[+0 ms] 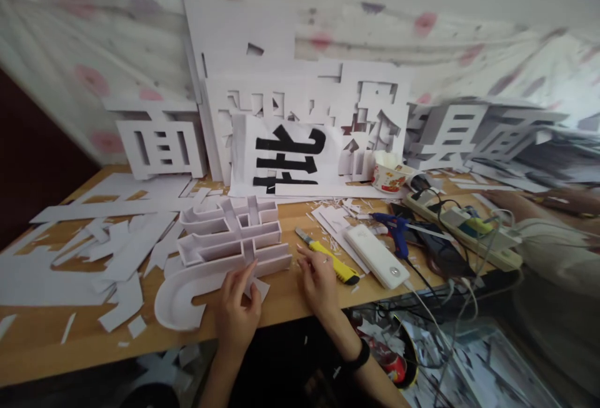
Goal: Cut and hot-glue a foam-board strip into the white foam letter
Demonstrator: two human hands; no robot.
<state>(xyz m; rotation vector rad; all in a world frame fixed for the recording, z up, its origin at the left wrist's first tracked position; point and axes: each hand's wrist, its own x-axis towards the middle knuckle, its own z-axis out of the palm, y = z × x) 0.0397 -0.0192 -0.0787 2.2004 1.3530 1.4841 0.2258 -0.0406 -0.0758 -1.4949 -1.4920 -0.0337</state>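
Note:
A white hollow character with thin upright walls [206, 273] lies on the wooden table. Against its near edge rest the fingertips of my left hand [238, 308], thumb and fingers apart, beside a small white scrap [260, 288]. My right hand [319, 280] is over the table to the right of the character, its fingers loosely curled and apart, with nothing visible in them. Just behind it lies a yellow utility knife [335, 262], blade toward the upper left. Further right are a white power bank [376, 256] and a blue glue gun [397, 231].
White offcuts [126, 245] cover the table's left side. Cut boards and a sheet with a black character [293, 155] stand at the back. A paper cup [389, 174], power strip [492, 248] and cables fill the right, near another person's arm [534, 205]. A bin [410, 348] sits below.

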